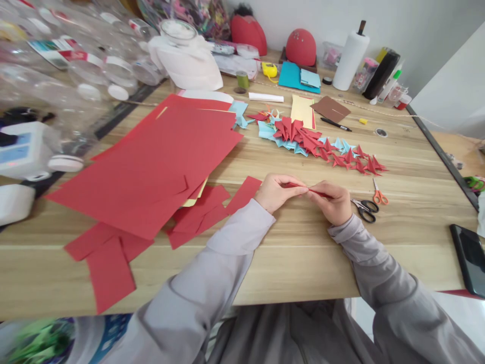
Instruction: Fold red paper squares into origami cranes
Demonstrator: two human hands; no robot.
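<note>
On the left lay a stack of red sheets (151,162) with cut red strips (109,263) in front. At centre the left hand (278,192) and right hand (333,202) both pinched one small red paper piece (308,190) just above the table (303,253). A crisp crease probably needed aligned edges (and firm fingertip pressure). Right of them: one pair of scissors (369,205), one phone (470,258).
</note>
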